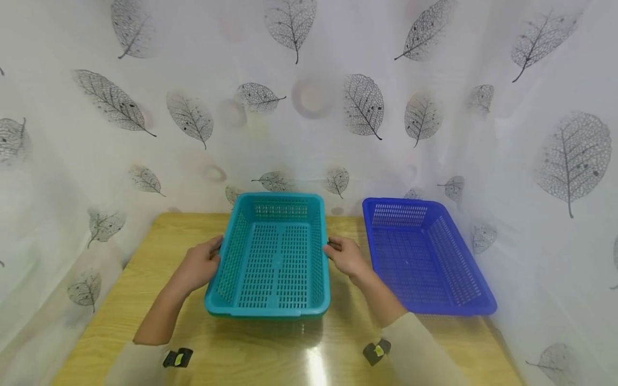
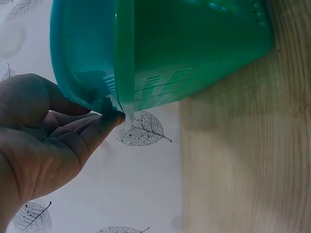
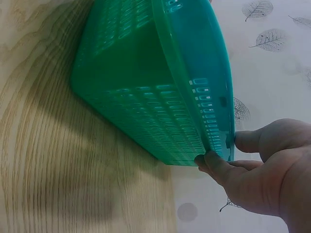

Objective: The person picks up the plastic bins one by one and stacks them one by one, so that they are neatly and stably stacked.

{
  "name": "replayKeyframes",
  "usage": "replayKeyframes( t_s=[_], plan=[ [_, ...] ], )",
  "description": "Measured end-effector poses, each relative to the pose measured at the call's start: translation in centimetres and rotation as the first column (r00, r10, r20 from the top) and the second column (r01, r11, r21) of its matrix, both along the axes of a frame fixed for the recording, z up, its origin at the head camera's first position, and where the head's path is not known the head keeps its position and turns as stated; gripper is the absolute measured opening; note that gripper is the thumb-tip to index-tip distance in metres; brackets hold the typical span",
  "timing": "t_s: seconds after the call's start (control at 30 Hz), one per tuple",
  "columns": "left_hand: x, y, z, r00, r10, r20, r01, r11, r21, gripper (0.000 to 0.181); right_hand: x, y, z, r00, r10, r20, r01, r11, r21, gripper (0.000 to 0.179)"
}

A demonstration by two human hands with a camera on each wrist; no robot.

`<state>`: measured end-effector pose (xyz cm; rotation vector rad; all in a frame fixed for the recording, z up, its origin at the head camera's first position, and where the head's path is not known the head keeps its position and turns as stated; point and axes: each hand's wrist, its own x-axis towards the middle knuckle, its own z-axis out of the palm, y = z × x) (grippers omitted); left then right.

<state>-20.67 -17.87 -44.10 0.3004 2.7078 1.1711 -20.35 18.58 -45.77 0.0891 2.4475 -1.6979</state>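
Head view: the teal basket [image 1: 277, 262], nested in the green basket [image 2: 204, 48], lies between both hands' fingers. It is judged light, moderately stiff and slick; side rims [image 1: 322, 220] offer the best hold. Left hand [image 1: 199, 265] and right hand [image 1: 348, 258] each pinch one.

Blue-violet basket [image 1: 407, 262], rectangular, stood upright on the right part of the table [image 1: 270, 348]; slotted walls, rim unbroken where seen. Whether it touched the sheeting on that side could not be told. Tabletop yellowish, wood-grained, the grain plainest in both wrist views; a bright glare patch [image 1: 316, 367] lay near the front. Pale sheeting [image 1: 309, 155] rose behind the table and along both sides, creased in places. On it, scattered dark leaf prints [image 1: 364, 104], net-veined, stems at varied angles; between them, faint blurred round spots [image 1: 313, 98].
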Motion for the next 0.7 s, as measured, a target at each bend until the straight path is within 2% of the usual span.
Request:
replayKeyframes(
  t_s=[0.2, 0.37, 0.47, 0.7],
  plan=[
    [0.3, 0.4, 0.5, 1.0, 0.017, 0.002, -0.017, 1.0, -0.01, 0.059, 0.0, 0.7, 0.1, 1.0, -0.009, 0.003, 0.009, 1.0, 0.004, 0.053],
    [0.5, 1.9, 1.2, 0.998, 0.041, -0.05, -0.044, 0.997, -0.056, 0.061, 0.3, 2.4, 0.8, 0.999, -0.039, 0.01, 0.039, 0.999, 0.025, 0.054],
    [0.6, 3.3, 1.5, 0.997, 0.037, -0.068, -0.04, 0.999, -0.037, 0.061, 0.5, 3.6, 1.1, 0.999, -0.048, 0.009, 0.048, 0.999, 0.012, 0.056],
    [0.8, 8.1, 2.5, 0.999, -0.01, -0.036, 0.011, 0.999, 0.048, 0.059, 0.7, 7.2, 1.4, 0.996, -0.091, 0.013, 0.092, 0.995, -0.047, 0.058]
  ],
)
